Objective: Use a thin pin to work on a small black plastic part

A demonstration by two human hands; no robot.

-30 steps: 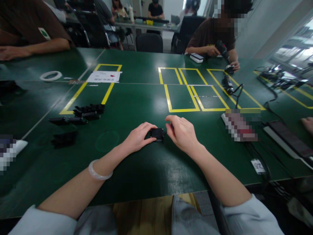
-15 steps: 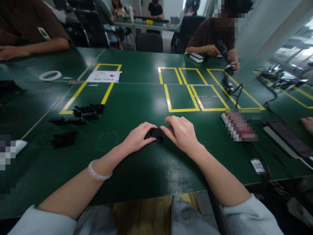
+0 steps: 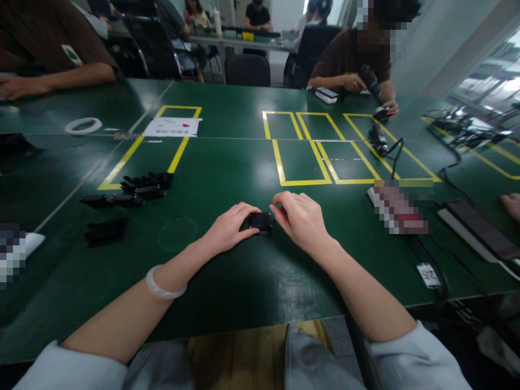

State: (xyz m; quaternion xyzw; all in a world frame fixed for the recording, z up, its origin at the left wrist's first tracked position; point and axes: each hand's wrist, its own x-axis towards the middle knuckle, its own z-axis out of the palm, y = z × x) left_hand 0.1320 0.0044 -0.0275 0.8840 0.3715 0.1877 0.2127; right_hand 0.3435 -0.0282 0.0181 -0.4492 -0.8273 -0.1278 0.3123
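Observation:
A small black rectangular part [image 3: 260, 222] lies on the green table [image 3: 227, 292] in front of me. My left hand [image 3: 233, 227] grips its left side between thumb and fingers. Just right of the part is my right hand [image 3: 300, 219], its thumb and fingers drawn together close to the part's right edge; whatever is between the fingertips is too small to make out. Several black parts [image 3: 130, 197] lie at the left, with another black piece [image 3: 106, 231] nearer to me.
A white tape ring [image 3: 83, 125] and a paper sheet [image 3: 173, 127] lie at the back left. On the right are a phone [image 3: 483, 227], cables [image 3: 450, 146] and a pixelated item [image 3: 400, 208]. Across the table a person holds a power tool [image 3: 369, 81].
My right thumb has drawn back from the black part and closed toward the fingers. My left hand and the part have stayed in place.

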